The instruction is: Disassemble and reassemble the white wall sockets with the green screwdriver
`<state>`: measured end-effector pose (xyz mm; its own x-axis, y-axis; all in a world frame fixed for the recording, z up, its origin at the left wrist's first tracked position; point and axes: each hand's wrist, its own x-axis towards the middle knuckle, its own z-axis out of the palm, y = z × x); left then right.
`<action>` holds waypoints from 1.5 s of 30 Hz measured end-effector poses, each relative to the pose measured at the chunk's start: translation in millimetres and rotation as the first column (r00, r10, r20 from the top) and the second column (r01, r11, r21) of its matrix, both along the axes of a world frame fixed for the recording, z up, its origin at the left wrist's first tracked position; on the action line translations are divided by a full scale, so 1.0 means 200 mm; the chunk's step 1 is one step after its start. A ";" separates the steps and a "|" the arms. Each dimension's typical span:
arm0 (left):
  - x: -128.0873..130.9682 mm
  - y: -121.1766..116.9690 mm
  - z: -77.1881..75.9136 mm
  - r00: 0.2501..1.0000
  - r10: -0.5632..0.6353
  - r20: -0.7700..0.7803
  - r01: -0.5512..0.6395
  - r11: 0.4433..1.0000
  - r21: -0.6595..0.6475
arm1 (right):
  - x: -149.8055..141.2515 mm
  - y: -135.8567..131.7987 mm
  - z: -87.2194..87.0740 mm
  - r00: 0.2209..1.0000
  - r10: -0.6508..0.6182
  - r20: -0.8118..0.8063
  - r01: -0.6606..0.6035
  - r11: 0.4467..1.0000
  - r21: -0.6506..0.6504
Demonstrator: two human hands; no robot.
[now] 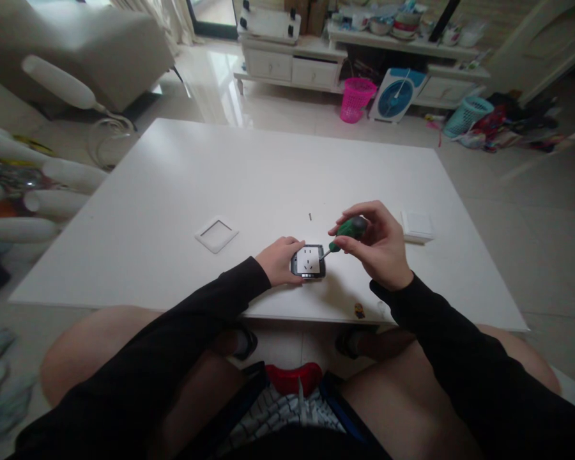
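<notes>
On the white table (268, 172), near its front edge, lies a dark wall socket module (308, 260) with a white face. My left hand (280, 260) grips its left side and holds it down. My right hand (376, 241) is closed round a green-handled screwdriver (349, 230), whose tip touches the socket's upper right corner. A small screw (310, 216) lies on the table just beyond the socket.
A white square frame (216, 234) lies left of the socket, and a white cover plate (416, 225) right of my right hand. A small yellow sticker (359, 311) sits at the table's front edge. Beyond the table stand a pink basket (357, 98), a fan (395, 96) and a low cabinet (292, 64).
</notes>
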<state>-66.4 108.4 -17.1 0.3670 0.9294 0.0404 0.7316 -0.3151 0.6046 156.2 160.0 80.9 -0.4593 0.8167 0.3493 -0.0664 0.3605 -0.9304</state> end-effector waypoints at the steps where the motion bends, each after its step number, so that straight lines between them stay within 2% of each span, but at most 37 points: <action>1: 0.00 0.00 0.00 1.000 0.001 0.000 -0.001 1.000 0.000 | 0.00 0.00 0.00 0.999 0.033 -0.005 -0.033 0.999 -0.006; 4: 0.00 0.00 0.01 1.000 0.004 0.003 -0.004 1.000 -0.003 | 0.01 0.01 -0.01 0.992 0.129 -0.015 -0.129 0.991 -0.041; 7: 0.00 0.00 0.02 1.000 0.007 0.005 -0.007 1.000 -0.010 | 0.01 0.01 -0.01 0.989 0.147 -0.021 -0.148 0.988 -0.053; 16: 0.01 0.00 0.00 1.000 0.005 0.013 -0.005 1.000 0.004 | -0.01 0.00 -0.01 0.996 -0.083 -0.028 0.084 0.995 0.045; 19: 0.01 0.00 0.00 1.000 0.004 0.011 -0.004 1.000 0.005 | -0.02 -0.01 0.00 0.993 -0.114 -0.030 0.115 0.993 0.033; 21: 0.01 0.00 0.00 1.000 0.003 0.010 -0.003 1.000 0.001 | -0.02 -0.02 0.00 0.997 -0.079 -0.027 0.079 0.997 0.003; 27: 0.00 0.00 -0.01 1.000 0.000 0.005 0.000 1.000 -0.001 | 0.00 0.01 -0.01 0.991 0.127 -0.048 -0.131 0.986 -0.098; 30: 0.00 0.00 0.00 1.000 0.002 0.002 -0.002 1.000 -0.005 | 0.01 0.01 0.00 0.984 0.178 -0.027 -0.180 0.977 -0.112; 35: 0.01 0.00 0.00 1.000 -0.006 0.003 0.006 1.000 -0.003 | 0.00 0.01 -0.01 0.993 0.115 -0.029 -0.117 0.990 -0.078; 43: 0.01 0.00 0.00 1.000 0.000 0.014 0.000 1.000 -0.005 | -0.01 0.01 -0.03 0.997 -0.068 -0.040 0.068 0.997 -0.023; 45: 0.01 0.00 0.00 1.000 -0.001 0.018 0.001 1.000 -0.004 | -0.01 0.01 -0.03 0.996 -0.077 -0.042 0.076 0.997 -0.016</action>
